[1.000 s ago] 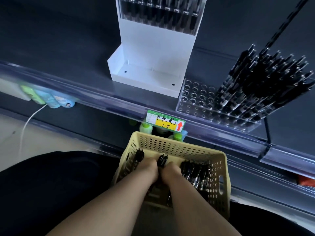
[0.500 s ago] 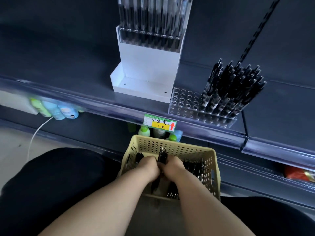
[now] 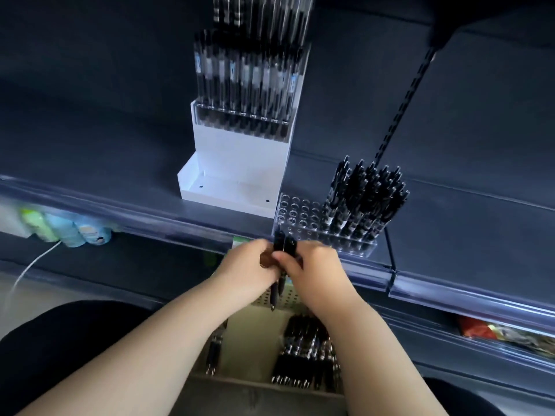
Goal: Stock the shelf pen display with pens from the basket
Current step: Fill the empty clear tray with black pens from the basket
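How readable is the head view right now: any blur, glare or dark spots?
Head view: dim overall; the clear rack shows its empty holes sharply; bottles at left are blurred; wide-angle lens curves the shelf edge; held pens merge into one dark clump.

Both bare forearms reach forward, wrists close together. The left hand (image 3: 247, 262) and right hand (image 3: 316, 265) meet, fingers curled around a small bunch of black pens (image 3: 284, 246). The right thumb seems pressed on them, partly hidden.
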`<state>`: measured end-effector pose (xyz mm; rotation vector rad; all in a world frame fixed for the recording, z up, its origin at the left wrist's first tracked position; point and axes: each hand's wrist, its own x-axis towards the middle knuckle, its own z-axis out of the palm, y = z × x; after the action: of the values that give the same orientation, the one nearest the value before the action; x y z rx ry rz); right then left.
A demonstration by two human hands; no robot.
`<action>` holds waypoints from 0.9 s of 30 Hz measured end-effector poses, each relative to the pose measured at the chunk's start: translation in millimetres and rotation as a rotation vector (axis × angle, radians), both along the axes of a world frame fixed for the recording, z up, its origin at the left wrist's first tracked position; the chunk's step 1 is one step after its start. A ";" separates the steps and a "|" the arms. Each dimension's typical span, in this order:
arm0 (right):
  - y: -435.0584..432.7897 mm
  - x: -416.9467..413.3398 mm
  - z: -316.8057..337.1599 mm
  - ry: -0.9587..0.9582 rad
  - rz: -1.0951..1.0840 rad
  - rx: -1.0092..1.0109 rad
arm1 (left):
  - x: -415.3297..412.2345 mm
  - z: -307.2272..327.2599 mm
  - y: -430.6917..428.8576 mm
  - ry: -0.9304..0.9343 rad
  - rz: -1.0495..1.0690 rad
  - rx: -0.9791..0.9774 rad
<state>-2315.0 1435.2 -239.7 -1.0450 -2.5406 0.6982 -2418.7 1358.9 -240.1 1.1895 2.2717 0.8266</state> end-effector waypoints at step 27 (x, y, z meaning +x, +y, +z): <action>100.7 -11.3 104.0 0.451 -0.157 0.224 | -34.2 54.4 91.8 -0.285 0.137 0.693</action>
<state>-2326.3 1535.9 -135.7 -0.8824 -2.0694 0.5209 -2452.9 1450.7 -185.7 1.0836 1.8907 1.8068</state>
